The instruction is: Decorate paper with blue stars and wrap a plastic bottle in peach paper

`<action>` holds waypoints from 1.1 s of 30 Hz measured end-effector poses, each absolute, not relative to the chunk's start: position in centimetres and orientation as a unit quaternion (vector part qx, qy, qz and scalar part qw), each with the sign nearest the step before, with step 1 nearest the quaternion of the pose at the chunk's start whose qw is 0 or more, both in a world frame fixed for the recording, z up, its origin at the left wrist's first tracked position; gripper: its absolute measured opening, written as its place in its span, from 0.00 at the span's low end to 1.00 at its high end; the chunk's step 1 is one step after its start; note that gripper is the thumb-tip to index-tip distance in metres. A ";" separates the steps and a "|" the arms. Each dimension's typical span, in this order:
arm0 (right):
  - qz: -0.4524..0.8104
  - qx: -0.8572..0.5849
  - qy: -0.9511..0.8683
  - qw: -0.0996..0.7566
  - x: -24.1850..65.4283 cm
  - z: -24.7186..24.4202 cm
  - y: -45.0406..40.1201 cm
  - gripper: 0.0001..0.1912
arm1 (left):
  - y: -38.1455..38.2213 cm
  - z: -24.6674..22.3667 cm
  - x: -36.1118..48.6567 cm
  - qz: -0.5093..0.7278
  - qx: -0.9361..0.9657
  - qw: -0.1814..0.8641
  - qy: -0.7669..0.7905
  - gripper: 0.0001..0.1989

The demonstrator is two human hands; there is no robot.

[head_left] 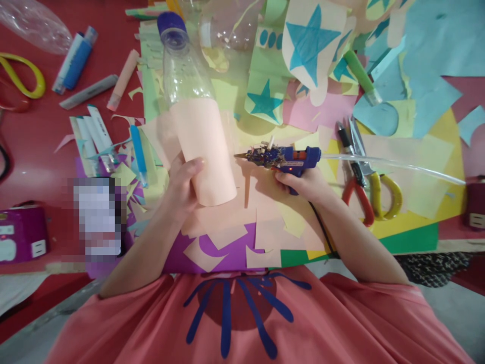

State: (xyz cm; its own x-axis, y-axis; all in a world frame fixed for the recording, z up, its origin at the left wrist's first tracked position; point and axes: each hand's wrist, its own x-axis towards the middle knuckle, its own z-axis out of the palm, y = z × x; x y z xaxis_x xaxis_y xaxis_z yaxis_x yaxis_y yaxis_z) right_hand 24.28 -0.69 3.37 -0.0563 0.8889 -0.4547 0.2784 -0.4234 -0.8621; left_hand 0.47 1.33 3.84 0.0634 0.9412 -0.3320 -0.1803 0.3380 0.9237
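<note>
A clear plastic bottle (189, 76) with a dark blue cap is wrapped around its lower body in pale peach paper (206, 146). My left hand (185, 179) grips it near the base, thumb over the paper. In my right hand (303, 184) is a blue hot glue gun (299, 155), its nozzle pointing left at the paper's right edge. Whether the nozzle touches the paper I cannot tell. Bits of debris cling to the gun's front, and a long clear glue stick (394, 164) runs out of its back to the right.
Scissors with red and yellow handles (386, 197) and a black pen (348, 146) lie right of my right hand. Markers (98, 131) and a phone (99, 217) are on the left. Paper cut-outs with blue stars (312, 43) and a second clear bottle (231, 28) lie beyond.
</note>
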 end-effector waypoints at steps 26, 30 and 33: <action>0.527 -0.593 -0.570 0.213 24.5 3.8 -0.8 0.10 | 2.1 5.9 0.8 0.534 0.156 0.667 0.495 0.25; 0.535 -0.596 -0.561 0.208 24.5 3.9 -0.8 0.11 | 2.2 5.9 0.4 0.507 0.146 0.692 0.493 0.24; 0.538 -0.588 -0.566 0.212 24.5 3.9 -0.8 0.11 | 2.3 5.9 0.1 0.498 0.145 0.696 0.496 0.24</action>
State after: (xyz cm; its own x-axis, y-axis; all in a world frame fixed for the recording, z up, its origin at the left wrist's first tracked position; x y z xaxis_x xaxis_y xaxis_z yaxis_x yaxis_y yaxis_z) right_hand 24.49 -0.81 3.87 -0.2189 0.8938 -0.3913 0.4369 -0.2688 -0.8584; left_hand 0.11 2.35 5.89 0.0124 0.8376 -0.5461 -0.5490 0.4622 0.6964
